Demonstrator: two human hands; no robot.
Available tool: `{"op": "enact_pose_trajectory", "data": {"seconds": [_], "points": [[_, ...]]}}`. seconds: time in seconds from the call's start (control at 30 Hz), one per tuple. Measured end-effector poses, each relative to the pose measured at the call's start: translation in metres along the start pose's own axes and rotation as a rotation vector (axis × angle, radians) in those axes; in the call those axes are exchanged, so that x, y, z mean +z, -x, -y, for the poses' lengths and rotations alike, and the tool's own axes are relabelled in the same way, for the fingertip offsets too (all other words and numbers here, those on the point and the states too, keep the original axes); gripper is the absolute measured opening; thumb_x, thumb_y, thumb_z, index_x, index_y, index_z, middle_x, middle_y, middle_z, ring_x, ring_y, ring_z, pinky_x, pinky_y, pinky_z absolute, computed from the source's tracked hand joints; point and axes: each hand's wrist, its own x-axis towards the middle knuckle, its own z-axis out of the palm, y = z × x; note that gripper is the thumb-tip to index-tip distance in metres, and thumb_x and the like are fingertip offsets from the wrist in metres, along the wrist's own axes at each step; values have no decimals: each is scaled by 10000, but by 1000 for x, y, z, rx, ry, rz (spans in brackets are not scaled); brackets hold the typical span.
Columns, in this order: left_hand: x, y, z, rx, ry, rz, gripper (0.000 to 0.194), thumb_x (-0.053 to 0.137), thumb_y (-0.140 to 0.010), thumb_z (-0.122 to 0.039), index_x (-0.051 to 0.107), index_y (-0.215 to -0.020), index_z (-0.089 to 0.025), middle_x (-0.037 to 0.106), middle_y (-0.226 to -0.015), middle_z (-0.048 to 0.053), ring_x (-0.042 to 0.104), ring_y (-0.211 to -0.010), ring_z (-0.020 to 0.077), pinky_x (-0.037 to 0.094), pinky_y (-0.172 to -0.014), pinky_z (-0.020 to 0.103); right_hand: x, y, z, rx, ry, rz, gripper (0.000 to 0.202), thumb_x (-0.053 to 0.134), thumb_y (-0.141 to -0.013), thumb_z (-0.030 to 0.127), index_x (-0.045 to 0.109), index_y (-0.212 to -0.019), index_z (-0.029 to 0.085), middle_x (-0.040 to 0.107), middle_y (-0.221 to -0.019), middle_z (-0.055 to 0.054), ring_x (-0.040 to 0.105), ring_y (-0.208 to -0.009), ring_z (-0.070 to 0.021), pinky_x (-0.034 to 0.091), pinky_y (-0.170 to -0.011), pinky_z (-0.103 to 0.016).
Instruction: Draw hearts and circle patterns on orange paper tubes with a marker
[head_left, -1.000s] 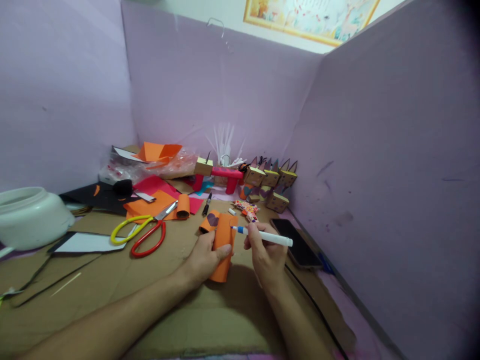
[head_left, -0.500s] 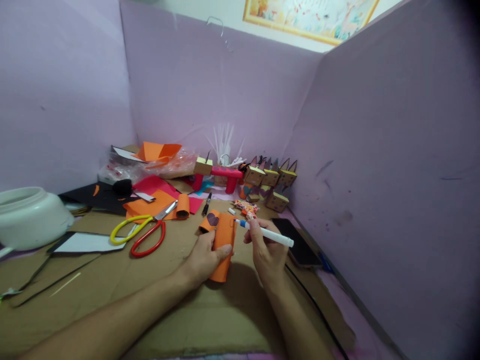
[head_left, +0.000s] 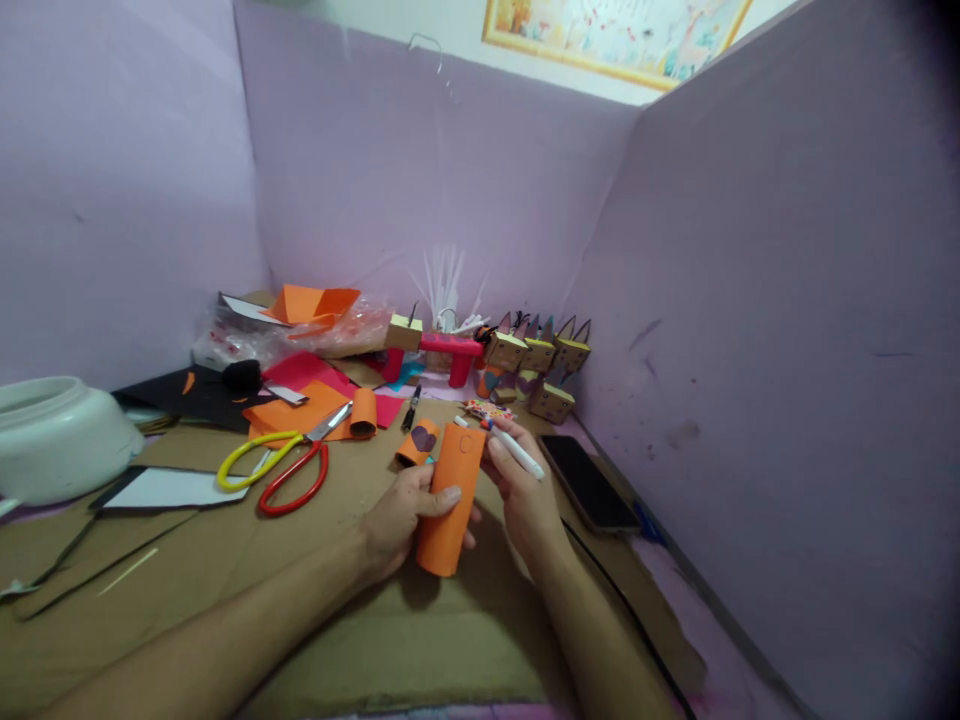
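Observation:
My left hand [head_left: 411,515] grips a tall orange paper tube [head_left: 455,480], thumb across its front. A small round outline is drawn near the tube's top. In my right hand [head_left: 523,490] is a white marker pen [head_left: 517,450] with a blue tip end, held just right of the tube's top and apart from it. Behind the held tube lies a short orange tube with a purple heart [head_left: 421,438]. Another short orange tube [head_left: 364,412] stands beside the scissors [head_left: 292,460], which have one yellow and one red handle and lie spread apart.
A black phone [head_left: 589,482] lies to the right, with a dark cable [head_left: 619,600] running toward me. At left stands a white pot [head_left: 64,440]. Small cardboard boxes with pointed ears [head_left: 551,400] sit at the back right. Coloured paper [head_left: 300,410] and a black pen [head_left: 412,408] lie behind.
The marker's tip has come off the tube, and the pen now points differently in my right hand. My left hand has turned the tube slightly, showing the drawn outline more fully.

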Motion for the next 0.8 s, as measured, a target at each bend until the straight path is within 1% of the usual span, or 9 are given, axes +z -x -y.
{"op": "enact_pose_trajectory", "data": {"seconds": [0.07,0.13,0.27,0.4,0.47,0.53,0.6,0.7,0.8], "points": [[1,2,0,-14,3,18,361,683,-606,-331,509,-850,-129,635,-692,65,618,-527,198,461,-535,311,1,-1,0,138,-113,59,279,637,-719,307,541,-956,196,643,-859,-28,635,-746,-165,518,-711,-326],[2,3,0,-23,-4,15,372,695,-602,-332,524,-859,-124,635,-692,62,622,-550,197,470,-557,317,2,-1,1,182,-196,69,271,660,-690,280,542,-921,200,637,-812,-7,621,-678,-138,512,-661,-284],[2,3,3,-21,-61,-10,436,750,-537,-299,562,-882,-109,639,-757,71,621,-664,196,483,-649,328,3,-2,3,123,-245,-10,250,671,-678,259,553,-892,207,647,-827,-4,616,-680,-125,500,-641,-253],[2,1,6,-6,-147,-49,476,774,-491,-293,568,-880,-109,642,-765,73,609,-676,198,477,-657,329,1,-4,0,80,-149,-36,263,649,-720,299,569,-949,199,661,-873,-33,633,-745,-152,511,-694,-300],[1,1,6,12,-155,-65,431,759,-505,-290,568,-848,-111,641,-751,68,607,-675,197,476,-664,332,-1,-4,0,-6,-31,-47,273,609,-765,336,580,-991,186,663,-895,-50,636,-789,-168,503,-756,-342],[1,1,4,8,-160,-100,379,743,-506,-265,568,-804,-110,637,-715,57,602,-650,188,474,-653,327,-5,0,1,-153,106,-105,299,565,-804,360,590,-1039,177,663,-914,-63,631,-805,-177,491,-781,-361],[1,0,2,-14,-174,-142,331,726,-499,-229,568,-764,-109,628,-672,45,593,-612,178,470,-625,319,-9,6,3,-264,205,-181,296,533,-831,369,612,-1042,176,666,-861,-55,624,-738,-170,499,-700,-334],[0,-1,1,-34,-179,-176,284,701,-496,-189,568,-736,-114,618,-637,32,588,-597,178,467,-603,316,-15,17,7,-378,288,-237,255,485,-865,348,663,-873,165,607,-633,-8,561,-561,-127,457,-537,-257],[1,-1,2,-26,-178,-178,282,688,-486,-163,573,-739,-115,620,-639,28,588,-604,179,467,-613,316,-15,23,8,-483,404,-191,228,488,-867,289,645,-757,165,549,-550,18,524,-510,-110,415,-496,-231]]}}
